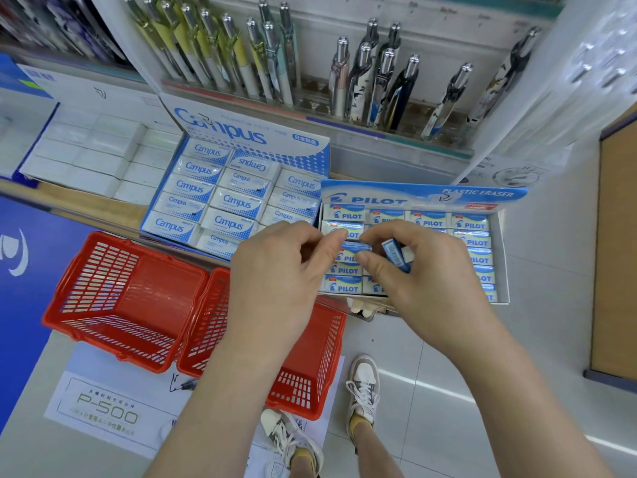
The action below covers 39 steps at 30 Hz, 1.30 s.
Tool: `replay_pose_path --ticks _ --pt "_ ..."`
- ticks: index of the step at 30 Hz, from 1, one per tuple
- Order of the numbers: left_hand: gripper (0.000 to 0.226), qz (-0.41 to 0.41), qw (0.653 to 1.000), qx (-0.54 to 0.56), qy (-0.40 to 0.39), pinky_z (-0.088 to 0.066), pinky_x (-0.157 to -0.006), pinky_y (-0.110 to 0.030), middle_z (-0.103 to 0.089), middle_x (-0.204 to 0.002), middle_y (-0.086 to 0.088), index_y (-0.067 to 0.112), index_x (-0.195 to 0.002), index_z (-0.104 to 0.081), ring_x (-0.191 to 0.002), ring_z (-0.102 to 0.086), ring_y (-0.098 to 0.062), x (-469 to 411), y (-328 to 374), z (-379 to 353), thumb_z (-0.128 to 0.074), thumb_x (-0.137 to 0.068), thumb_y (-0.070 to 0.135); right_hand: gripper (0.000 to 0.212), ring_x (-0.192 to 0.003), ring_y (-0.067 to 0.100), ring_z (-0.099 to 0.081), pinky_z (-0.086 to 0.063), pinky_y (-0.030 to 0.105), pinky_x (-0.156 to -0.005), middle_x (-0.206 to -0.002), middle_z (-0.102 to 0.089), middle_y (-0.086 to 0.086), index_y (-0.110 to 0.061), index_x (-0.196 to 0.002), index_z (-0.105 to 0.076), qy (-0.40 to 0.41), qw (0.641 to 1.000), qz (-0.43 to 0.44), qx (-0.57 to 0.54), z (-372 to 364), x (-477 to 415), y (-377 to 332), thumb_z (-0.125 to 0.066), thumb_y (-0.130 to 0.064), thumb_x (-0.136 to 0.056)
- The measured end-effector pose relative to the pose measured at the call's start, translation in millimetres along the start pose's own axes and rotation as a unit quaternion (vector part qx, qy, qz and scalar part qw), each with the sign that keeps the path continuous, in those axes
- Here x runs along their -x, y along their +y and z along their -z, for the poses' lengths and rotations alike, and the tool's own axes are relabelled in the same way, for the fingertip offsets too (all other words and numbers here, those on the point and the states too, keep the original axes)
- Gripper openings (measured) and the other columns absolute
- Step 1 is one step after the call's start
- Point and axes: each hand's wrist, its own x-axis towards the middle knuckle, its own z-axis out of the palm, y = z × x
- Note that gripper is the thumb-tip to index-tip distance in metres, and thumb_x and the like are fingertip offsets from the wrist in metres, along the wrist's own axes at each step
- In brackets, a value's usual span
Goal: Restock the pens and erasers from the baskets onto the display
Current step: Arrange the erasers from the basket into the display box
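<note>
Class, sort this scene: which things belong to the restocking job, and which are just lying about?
Job: left hand, right hand, Pilot erasers they pinch, Pilot display box, red baskets, display pens.
Lying about: P-500 sheet, plain white boxes, Campus box.

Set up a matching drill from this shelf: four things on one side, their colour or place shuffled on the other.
1 pens
2 Campus box
3 Pilot box
4 left basket

A red, lower left
B beneath the left hand and right hand, each pinching an eraser
C upright in the rack at the back
D directly right of the plain white boxes

Pairs: 1-C, 2-D, 3-B, 4-A
</note>
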Motion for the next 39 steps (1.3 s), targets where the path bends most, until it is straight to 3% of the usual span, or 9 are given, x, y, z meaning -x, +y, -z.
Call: replay_pose_path --ticks 4,11,16,20,24,26,29,35,39 --pt "0.015 -0.006 1.0 -0.015 0.014 -0.039 -0.059 -0.02 -0.054 -0.067 0.009 0.022 -0.077 -0.068 -0.058 -0.046 -0.004 -3 -1 -4 -0.073 -0.079 0.036 0.01 -0.07 0.012 -0.057 -0.047 0.033 -0.066 -0.072 -0.06 -0.01 -0.024 -0.087 -0.065 0.022 1.0 -0.003 0.014 -3 -1 -4 -0.073 -0.027 -0.082" --pt "0.025 -0.056 0.998 0.001 -0.033 -0.041 -0.068 -0.018 -0.061 -0.087 0.005 0.019 -0.091 -0.076 -0.078 -0.051 -0.004 -2 -5 -2 -0.074 -0.07 0.032 0.013 -0.072 0.009 -0.059 -0.049 0.029 -0.065 -0.072 -0.056 -0.016 -0.026 -0.084 -0.058 0.041 0.999 -0.023 0.019 -6 -3 -9 -0.071 -0.028 -0.084" --pt "0.022 -0.057 0.997 -0.035 -0.024 -0.043 -0.068 -0.02 -0.062 -0.087 0.005 0.017 -0.09 -0.076 -0.075 -0.056 -0.011 -1 -3 0 -0.075 -0.072 0.03 0.013 -0.067 0.003 -0.066 -0.052 0.023 -0.051 -0.074 -0.072 -0.007 -0.022 -0.087 -0.069 0.008 0.942 -0.153 -0.3 9 0 -12 -0.059 -0.015 -0.092" --pt "0.024 -0.037 0.998 0.032 -0.031 -0.044 -0.064 -0.016 -0.057 -0.088 0.013 0.03 -0.097 -0.07 -0.069 -0.051 -0.004 5 9 8 -0.077 -0.074 0.027 0.009 -0.071 0.025 -0.057 -0.042 0.024 -0.048 -0.085 -0.075 0.0 -0.021 -0.084 -0.07 -0.005 0.907 -0.162 -0.388 10 5 -18 -0.063 -0.019 -0.089" --pt "0.036 -0.017 0.982 0.156 -0.101 -0.05 -0.059 -0.027 -0.059 -0.087 0.012 0.041 -0.102 -0.062 -0.073 -0.057 -0.017 14 28 20 -0.075 -0.071 0.029 0.004 -0.061 0.014 -0.056 -0.039 0.02 -0.05 -0.077 -0.072 -0.002 -0.019 -0.081 -0.068 0.024 0.887 -0.144 -0.438 7 10 -22 -0.068 -0.022 -0.079" --pt "0.04 -0.013 0.98 0.161 -0.115 -0.053 -0.061 -0.027 -0.06 -0.088 0.013 0.038 -0.104 -0.063 -0.075 -0.059 -0.016 16 32 20 -0.077 -0.069 0.026 0.015 -0.069 0.015 -0.068 -0.05 0.025 -0.061 -0.081 -0.074 0.002 -0.015 -0.082 -0.067 0.029 0.886 -0.136 -0.443 6 11 -24 -0.07 -0.028 -0.074" --pt "0.034 0.025 0.981 0.171 -0.083 -0.053 -0.065 -0.021 -0.067 -0.08 0.014 0.036 -0.097 -0.068 -0.071 -0.065 -0.009 16 33 16 -0.08 -0.072 0.016 0.017 -0.046 0.004 -0.053 -0.038 0.01 -0.047 -0.067 -0.068 0.001 -0.012 -0.078 -0.065 0.023 0.886 -0.136 -0.443 6 12 -28 -0.068 -0.028 -0.075" --pt "0.013 0.129 0.915 0.361 -0.122 -0.054 -0.059 -0.02 -0.073 -0.072 0.001 0.027 -0.085 -0.076 -0.063 -0.068 -0.01 14 29 23 -0.075 -0.075 0.019 0.015 -0.04 0.0 -0.046 -0.034 0.005 -0.043 -0.07 -0.064 0.004 -0.012 -0.083 -0.067 -0.012 0.908 -0.112 -0.404 19 13 -25 -0.068 -0.023 -0.074" --pt "0.014 0.176 0.899 0.384 -0.119 -0.049 -0.052 -0.017 -0.07 -0.064 -0.005 0.024 -0.079 -0.074 -0.054 -0.063 -0.01 13 28 25 -0.068 -0.068 0.031 0.028 -0.05 0.005 -0.046 -0.044 0.016 -0.049 -0.08 -0.067 -0.002 -0.028 -0.095 -0.072 -0.018 0.955 -0.053 -0.292 21 14 -16 -0.077 -0.009 -0.074"
